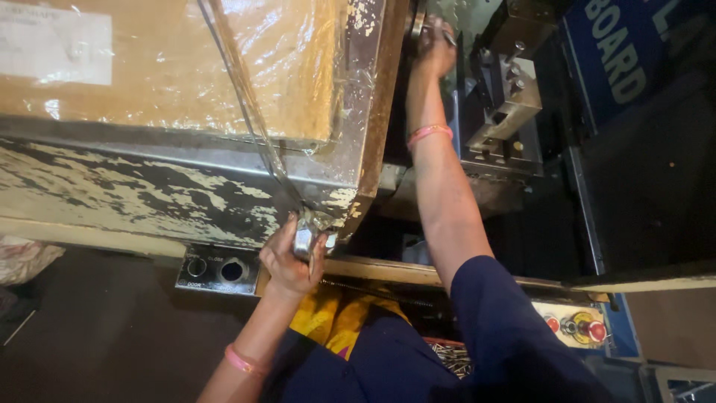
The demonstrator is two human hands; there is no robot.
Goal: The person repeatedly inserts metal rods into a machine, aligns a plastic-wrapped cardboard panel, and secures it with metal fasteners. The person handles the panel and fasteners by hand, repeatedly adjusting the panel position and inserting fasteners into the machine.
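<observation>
Left hand [289,261] closed around a metal handle [304,240] at the lower right corner of the worn, paint-chipped machine door [149,190]. Right hand [435,46] stretched far ahead past the door's right edge, fingers pinched on a small metal piece [446,33] at the chuck. Reach running straight forward, away from the body; tool block [501,104] just to its right.

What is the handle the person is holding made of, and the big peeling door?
The handle in the left hand looks like bare shiny metal, glinting silver. The door seems to be painted metal: cream paint flakes off, showing dark patches beneath.
</observation>
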